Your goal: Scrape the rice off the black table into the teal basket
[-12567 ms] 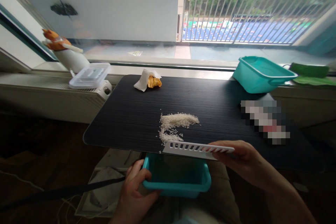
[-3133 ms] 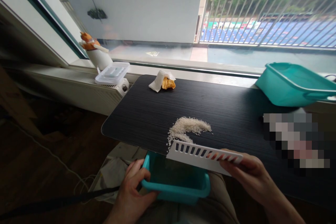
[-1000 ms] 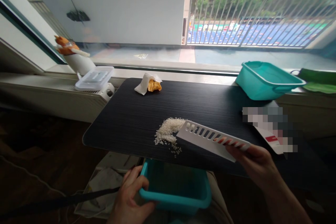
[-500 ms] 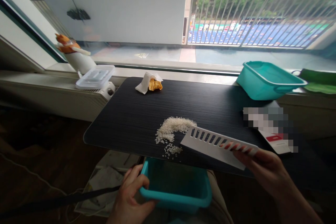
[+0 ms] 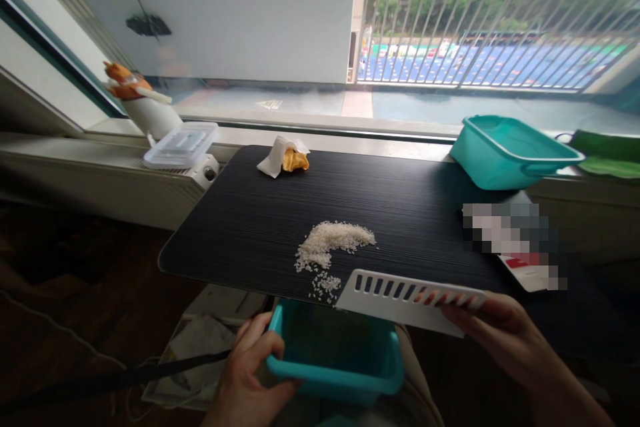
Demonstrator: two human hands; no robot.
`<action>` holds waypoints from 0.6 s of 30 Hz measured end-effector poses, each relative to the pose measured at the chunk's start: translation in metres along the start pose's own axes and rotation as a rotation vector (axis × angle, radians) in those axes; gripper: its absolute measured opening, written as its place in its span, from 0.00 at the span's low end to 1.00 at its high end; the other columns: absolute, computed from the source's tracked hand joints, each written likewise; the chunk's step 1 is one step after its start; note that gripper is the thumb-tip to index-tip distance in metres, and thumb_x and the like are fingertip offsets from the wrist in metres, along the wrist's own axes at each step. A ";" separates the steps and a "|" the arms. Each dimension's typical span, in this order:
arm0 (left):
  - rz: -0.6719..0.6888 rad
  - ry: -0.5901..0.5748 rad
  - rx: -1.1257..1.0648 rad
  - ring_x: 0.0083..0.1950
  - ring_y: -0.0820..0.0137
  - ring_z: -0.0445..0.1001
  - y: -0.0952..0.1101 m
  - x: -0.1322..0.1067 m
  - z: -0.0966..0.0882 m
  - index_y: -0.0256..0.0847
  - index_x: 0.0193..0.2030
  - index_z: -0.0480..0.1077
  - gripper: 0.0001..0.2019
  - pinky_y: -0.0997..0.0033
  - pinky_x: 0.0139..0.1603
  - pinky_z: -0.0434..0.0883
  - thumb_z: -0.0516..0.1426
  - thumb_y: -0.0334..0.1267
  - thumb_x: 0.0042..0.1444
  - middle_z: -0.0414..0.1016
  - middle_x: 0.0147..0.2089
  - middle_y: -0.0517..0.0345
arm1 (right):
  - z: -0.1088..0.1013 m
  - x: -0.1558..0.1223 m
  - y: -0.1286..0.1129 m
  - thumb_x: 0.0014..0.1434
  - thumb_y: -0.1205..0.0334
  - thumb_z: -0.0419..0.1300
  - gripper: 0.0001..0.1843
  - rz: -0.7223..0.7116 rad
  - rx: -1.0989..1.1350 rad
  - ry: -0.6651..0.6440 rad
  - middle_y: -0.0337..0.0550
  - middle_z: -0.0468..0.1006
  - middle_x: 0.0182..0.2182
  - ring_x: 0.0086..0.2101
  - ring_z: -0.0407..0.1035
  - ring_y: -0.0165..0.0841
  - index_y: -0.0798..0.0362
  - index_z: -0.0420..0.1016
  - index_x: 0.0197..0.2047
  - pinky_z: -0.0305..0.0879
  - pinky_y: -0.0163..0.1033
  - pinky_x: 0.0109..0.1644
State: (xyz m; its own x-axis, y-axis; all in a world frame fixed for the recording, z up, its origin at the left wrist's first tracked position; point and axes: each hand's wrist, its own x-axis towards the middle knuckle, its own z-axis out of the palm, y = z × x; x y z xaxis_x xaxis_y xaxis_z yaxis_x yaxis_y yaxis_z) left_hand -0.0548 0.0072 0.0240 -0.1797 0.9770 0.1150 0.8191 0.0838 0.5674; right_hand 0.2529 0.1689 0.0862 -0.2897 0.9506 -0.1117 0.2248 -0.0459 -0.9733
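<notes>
Loose white rice lies in a curved heap on the black table, with a smaller scatter of grains by the front edge. My left hand grips the left rim of a teal plastic bin, which sits just below that edge. My right hand is closed on the right end of a flat white slotted plastic divider. Its left end touches the table's front edge, right beside the small scatter of rice. Inside the bin it is too dark to make out the contents.
A crumpled white tissue with an orange-yellow piece lies at the table's back. A second teal bin stands at the back right, near a blurred flat packet. A clear lidded box rests on the radiator at left.
My right hand has drawn the slotted divider toward the table's front edge, away from the big rice heap. The left hand and the bin stay where they were.
</notes>
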 end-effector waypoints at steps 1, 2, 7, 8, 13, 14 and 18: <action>0.001 -0.003 0.000 0.45 0.62 0.75 0.000 0.000 0.000 0.43 0.23 0.65 0.09 0.68 0.44 0.73 0.62 0.28 0.39 0.75 0.45 0.58 | 0.001 0.000 -0.001 0.48 0.45 0.72 0.14 -0.003 -0.001 -0.007 0.45 0.87 0.31 0.33 0.82 0.46 0.46 0.88 0.32 0.80 0.39 0.36; 0.002 -0.005 0.000 0.45 0.63 0.75 -0.001 0.001 0.001 0.43 0.23 0.65 0.09 0.68 0.44 0.73 0.62 0.28 0.39 0.75 0.45 0.58 | 0.002 0.000 -0.002 0.47 0.45 0.72 0.14 -0.007 0.002 -0.003 0.45 0.87 0.31 0.34 0.82 0.46 0.46 0.88 0.32 0.80 0.38 0.36; 0.010 -0.016 -0.011 0.46 0.62 0.75 0.000 0.001 0.001 0.43 0.24 0.65 0.09 0.67 0.45 0.73 0.61 0.28 0.40 0.74 0.46 0.56 | 0.005 0.003 0.001 0.48 0.45 0.71 0.14 -0.021 0.044 0.044 0.43 0.87 0.34 0.37 0.82 0.45 0.44 0.88 0.33 0.79 0.38 0.41; 0.008 -0.019 -0.015 0.46 0.62 0.75 0.001 0.001 0.000 0.43 0.24 0.65 0.09 0.67 0.45 0.73 0.61 0.28 0.41 0.74 0.46 0.57 | 0.005 0.004 0.001 0.49 0.45 0.71 0.14 -0.021 0.043 0.026 0.43 0.87 0.34 0.36 0.82 0.44 0.45 0.88 0.33 0.79 0.37 0.40; 0.008 -0.016 -0.025 0.45 0.63 0.74 0.002 0.002 -0.001 0.43 0.24 0.65 0.09 0.68 0.44 0.73 0.61 0.28 0.40 0.75 0.44 0.57 | 0.006 0.003 -0.001 0.50 0.47 0.71 0.13 -0.023 -0.007 -0.038 0.44 0.87 0.32 0.34 0.82 0.45 0.46 0.88 0.33 0.80 0.38 0.37; 0.006 -0.013 -0.023 0.45 0.62 0.74 0.002 0.002 -0.001 0.43 0.24 0.66 0.08 0.68 0.44 0.73 0.61 0.28 0.40 0.75 0.44 0.57 | 0.006 0.004 -0.001 0.50 0.46 0.71 0.14 -0.029 -0.012 -0.028 0.45 0.87 0.33 0.35 0.82 0.46 0.46 0.88 0.33 0.80 0.39 0.38; -0.007 -0.006 -0.023 0.45 0.62 0.74 0.002 0.003 -0.001 0.43 0.24 0.66 0.09 0.68 0.44 0.73 0.61 0.28 0.40 0.76 0.45 0.57 | 0.006 0.006 0.001 0.52 0.47 0.70 0.14 -0.044 -0.017 -0.042 0.45 0.87 0.34 0.36 0.82 0.46 0.47 0.88 0.34 0.80 0.40 0.40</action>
State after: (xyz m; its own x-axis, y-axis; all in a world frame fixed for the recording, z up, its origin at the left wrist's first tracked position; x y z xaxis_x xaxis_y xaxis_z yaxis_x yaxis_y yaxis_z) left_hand -0.0540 0.0099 0.0260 -0.1820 0.9775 0.1063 0.8054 0.0862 0.5865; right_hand 0.2457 0.1730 0.0835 -0.3383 0.9378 -0.0774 0.2267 0.0015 -0.9740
